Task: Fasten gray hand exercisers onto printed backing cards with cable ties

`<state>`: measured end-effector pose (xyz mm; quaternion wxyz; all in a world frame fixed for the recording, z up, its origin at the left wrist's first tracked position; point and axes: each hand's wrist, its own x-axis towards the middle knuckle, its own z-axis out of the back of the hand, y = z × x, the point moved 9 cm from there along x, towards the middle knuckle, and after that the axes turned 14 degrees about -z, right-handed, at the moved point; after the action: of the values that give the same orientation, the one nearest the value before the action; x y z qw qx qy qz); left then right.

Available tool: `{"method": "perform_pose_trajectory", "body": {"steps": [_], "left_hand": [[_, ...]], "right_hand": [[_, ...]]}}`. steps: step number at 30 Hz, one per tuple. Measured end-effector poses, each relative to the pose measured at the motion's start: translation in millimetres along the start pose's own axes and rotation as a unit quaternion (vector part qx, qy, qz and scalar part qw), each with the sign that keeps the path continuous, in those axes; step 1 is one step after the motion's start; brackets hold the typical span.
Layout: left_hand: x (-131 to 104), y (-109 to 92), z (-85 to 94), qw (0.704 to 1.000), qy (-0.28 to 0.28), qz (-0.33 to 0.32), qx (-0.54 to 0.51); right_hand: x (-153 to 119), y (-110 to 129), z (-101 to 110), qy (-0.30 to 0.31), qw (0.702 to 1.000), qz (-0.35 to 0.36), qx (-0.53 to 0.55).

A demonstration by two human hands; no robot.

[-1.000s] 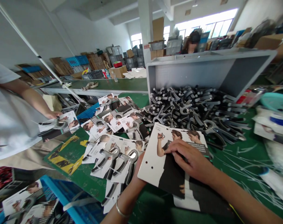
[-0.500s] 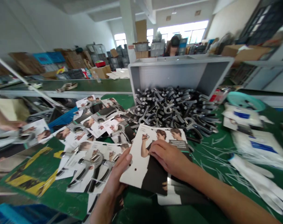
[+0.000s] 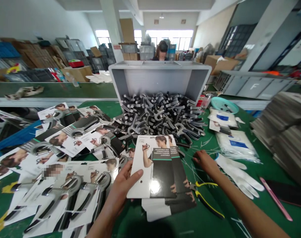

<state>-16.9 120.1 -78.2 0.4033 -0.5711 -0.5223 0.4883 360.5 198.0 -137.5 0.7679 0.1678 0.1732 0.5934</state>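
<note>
My left hand (image 3: pixel 125 185) is closed on a printed backing card (image 3: pixel 161 175), held by its left edge with the thumb on the front. The card reads "adjustable grip strengthener"; a second card shows behind its right side. Beneath lie more backing cards (image 3: pixel 159 213). My right hand (image 3: pixel 206 162) rests low over the table among thin white cable ties (image 3: pixel 193 173), its fingers bent together; whatever is between them is hidden. Hand grippers (image 3: pixel 160 115) with grey and black handles spill in a heap from a grey crate (image 3: pixel 152 65). At left lie several hand grippers tied to cards (image 3: pixel 66 198).
Yellow-and-black pliers (image 3: pixel 207 198) lie right of the cards. Farther right are a white glove (image 3: pixel 239 178), a pink cutter (image 3: pixel 276 200), plastic bags (image 3: pixel 237 145), a turquoise bowl (image 3: pixel 224 105) and stacked grey sheets (image 3: pixel 284 132). Behind the crate is another person (image 3: pixel 161 51).
My right hand has left the card and moved right, down to the cable ties. My left hand still holds the card. The view has turned right, bringing the pliers and pink cutter into sight.
</note>
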Motion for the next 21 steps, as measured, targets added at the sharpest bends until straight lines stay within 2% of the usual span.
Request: {"method": "perform_pose_trajectory", "body": {"steps": [3, 5, 10, 13, 17, 19, 21], "left_hand": [[2, -2, -7.2, 1.0, 0.014, -0.01, -0.012], [-6, -5, -6.1, 0.999, 0.014, -0.014, -0.04], [-34, -2, 9.6, 0.995, -0.025, 0.01, -0.093], [-31, 1, 20.0, 0.991, -0.055, 0.016, -0.121], [-17, -18, 34.6, 0.994, -0.035, -0.037, -0.099], [-15, -28, 41.1, 0.995, -0.018, -0.054, -0.081], [-16, -33, 45.3, 0.996, -0.004, -0.059, -0.071]], "right_hand": [[16, -13, -16, 0.025, 1.0, -0.01, 0.0], [28, -18, -13, 0.032, 0.999, -0.014, 0.019], [39, -39, 31, -0.008, 0.992, -0.033, 0.119], [33, -44, 56, -0.017, 0.98, -0.038, 0.192], [21, -25, 75, -0.004, 0.969, -0.019, 0.248], [13, -4, 81, 0.01, 0.968, 0.004, 0.252], [2, 28, 83, 0.042, 0.968, 0.048, 0.245]]}}
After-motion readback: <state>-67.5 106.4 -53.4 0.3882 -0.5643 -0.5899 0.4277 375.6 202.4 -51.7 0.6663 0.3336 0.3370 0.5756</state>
